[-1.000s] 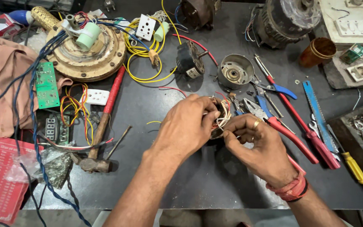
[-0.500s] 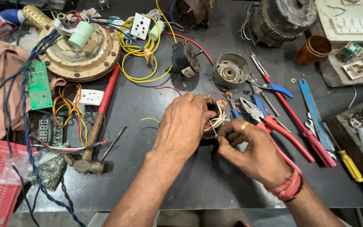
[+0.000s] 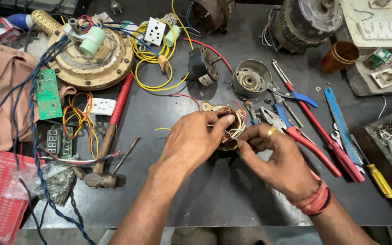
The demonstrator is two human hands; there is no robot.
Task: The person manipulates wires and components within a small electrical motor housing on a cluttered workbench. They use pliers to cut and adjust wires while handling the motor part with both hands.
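Observation:
A small motor stator [image 3: 229, 123] with copper windings and white and red leads sits on the dark workbench [image 3: 214, 195], held between both hands. My left hand [image 3: 195, 139] wraps over its left side, thumb on top. My right hand [image 3: 275, 156], with a gold ring and red wrist threads, pinches the leads at its right edge. Much of the stator is hidden by my fingers.
Red-handled pliers [image 3: 296, 136], a long red screwdriver [image 3: 323, 136], a blue saw blade [image 3: 339, 120] and a yellow screwdriver [image 3: 379, 179] lie right. A metal motor cap [image 3: 250, 78] and small black motor [image 3: 203, 66] sit behind. A hammer [image 3: 105, 140], circuit boards [image 3: 47, 93] and tangled wires lie left.
Both hands stay on the stator; my fingers have shifted slightly on the leads. The view has moved a little relative to the bench.

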